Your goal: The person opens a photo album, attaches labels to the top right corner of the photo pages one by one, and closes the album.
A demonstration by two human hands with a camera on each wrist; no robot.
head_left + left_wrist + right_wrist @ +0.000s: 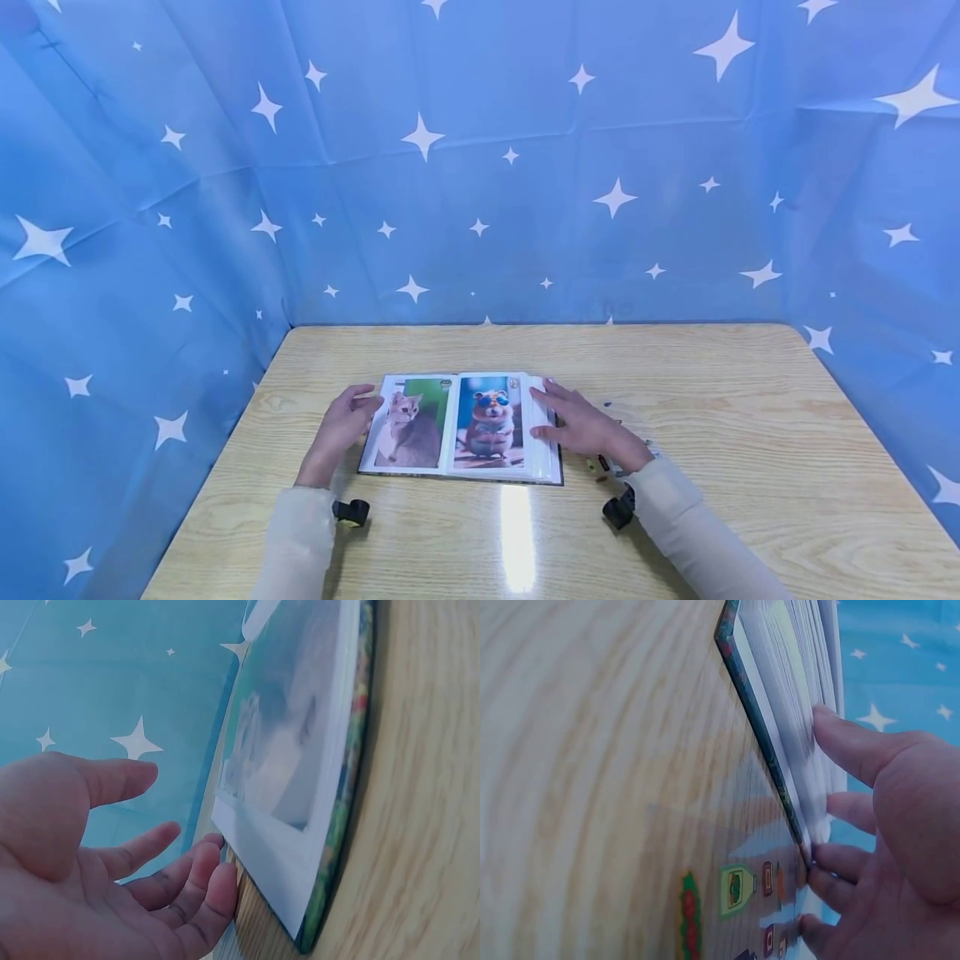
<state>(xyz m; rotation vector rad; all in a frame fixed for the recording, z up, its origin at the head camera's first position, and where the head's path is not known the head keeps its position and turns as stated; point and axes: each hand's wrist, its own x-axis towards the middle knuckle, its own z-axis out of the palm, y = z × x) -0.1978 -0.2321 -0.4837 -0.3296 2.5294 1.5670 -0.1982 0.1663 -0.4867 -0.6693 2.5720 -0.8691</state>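
An open photo album lies on the wooden table. Its left page carries a cat picture, its right page a picture of a hamster in sunglasses. My left hand is at the album's left edge, fingers loosely bent; in the left wrist view its fingertips lie close to the cover corner, with nothing gripped. Along the right edge, my right hand is spread, and in the right wrist view its thumb touches the stacked page edges. The other fingers lie by the cover's edge.
A clear sheet of small colourful stickers lies on the table beside the album, partly under the right forearm in the head view. A blue curtain with white stars hangs behind the table and along its sides.
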